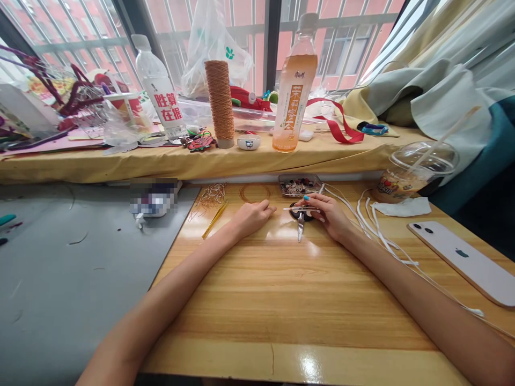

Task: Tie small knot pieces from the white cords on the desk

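My right hand (328,212) rests on the wooden table (281,289), fingers curled and pinching a thin, light stick-like tool (300,208) that lies level and points left. Just under its fingertips sits a small dark round piece (302,214), with a pair of small scissors (300,228) lying across it, blades pointing toward me. I cannot tell whether the hand touches the scissors.

My left hand (251,215) lies just left of that, loosely curled with its fingers bent inward, resting on the table and holding nothing that I can make out. Its fingertips are near the tip of the thin tool but apart from it.

Just beyond the hands, a coil of copper-coloured wire (255,193) lies flat, and to its right a small tray of beads (300,185). Farther left is a tangle of thin wire (209,197), with yellow tweezers (215,219) beside it.

White cords (372,225) trail along the right side, past a white phone (462,260) lying face down. A plastic cup with a domed lid (414,171) stands at the far right. On the yellow-covered ledge beyond stand a spool of orange thread (220,102), a bottle of tea (294,86) and a clear water bottle (157,88).
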`<state>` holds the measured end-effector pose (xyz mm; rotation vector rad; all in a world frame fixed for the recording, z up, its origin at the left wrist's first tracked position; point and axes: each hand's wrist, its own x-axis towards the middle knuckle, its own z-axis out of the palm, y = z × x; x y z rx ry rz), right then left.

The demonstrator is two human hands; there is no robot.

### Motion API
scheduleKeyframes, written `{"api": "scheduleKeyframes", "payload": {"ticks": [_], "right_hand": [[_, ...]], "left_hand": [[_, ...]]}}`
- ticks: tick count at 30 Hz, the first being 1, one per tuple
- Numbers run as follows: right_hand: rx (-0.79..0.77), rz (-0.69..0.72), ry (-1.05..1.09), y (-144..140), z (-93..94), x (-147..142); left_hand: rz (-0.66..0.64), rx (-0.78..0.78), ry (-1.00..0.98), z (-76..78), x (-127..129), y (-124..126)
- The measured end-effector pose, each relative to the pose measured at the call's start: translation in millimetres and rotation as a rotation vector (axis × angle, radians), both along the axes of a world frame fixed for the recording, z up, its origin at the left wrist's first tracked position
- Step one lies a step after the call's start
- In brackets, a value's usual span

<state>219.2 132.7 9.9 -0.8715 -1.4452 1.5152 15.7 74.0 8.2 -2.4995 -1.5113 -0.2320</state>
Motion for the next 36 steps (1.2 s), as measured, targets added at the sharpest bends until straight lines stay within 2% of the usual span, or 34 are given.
{"api": "scheduleKeyframes", "payload": {"ticks": [2, 5, 8, 10, 12, 14, 17, 20, 22, 26, 30, 32, 36], "right_hand": [[0.054, -0.006, -0.054, -1, 1.2, 1], [0.16, -0.01, -0.093, -3, 6.0, 4], [0.391, -0.064, -0.193, -7, 13.6, 6], [0.452, -0.092, -0.218, -9, 17.4, 6], [0.332, -0.115, -0.129, -12, 18.7, 4], [0.108, -0.123, 0.022, -15, 17.9, 2], [-0.187, -0.042, 0.204, -20, 16.9, -1], [-0.334, 0.038, 0.31, -24, 19.3, -2], [-0.379, 0.074, 0.371, -26, 21.5, -4], [-0.397, 0.139, 0.408, -33, 22.9, -9], [-0.317, 0.201, 0.32, -41, 22.0, -13], [-0.246, 0.239, 0.28, -42, 21.5, -13], [-0.129, 0.255, 0.173, -37, 18.0, -11]], "left_hand": [[0.006, -0.021, -0.076, 0.3, -1, 2], [0.012, -0.129, -0.42, 3.3, -2, 6], [-0.014, -0.385, -0.885, 9.6, -3, 9], [-0.052, -0.6, -1.121, 13.3, -3, 10], [-0.123, -0.775, -1.266, 15.4, -4, 9], [-0.189, -0.888, -1.324, 16.2, -3, 8], [-0.228, -0.993, -1.283, 17.4, -2, 6], [-0.259, -1.105, -1.214, 20.0, -1, 4], [-0.317, -1.118, -1.284, 22.1, 1, 2], [-0.449, -0.986, -1.589, 25.6, 11, -4], [-0.537, -1.086, -1.705, 25.8, 23, -9], [-0.514, -1.091, -1.756, 24.8, 27, -9], [-0.31, -1.011, -1.821, 19.3, 25, -4]]}}
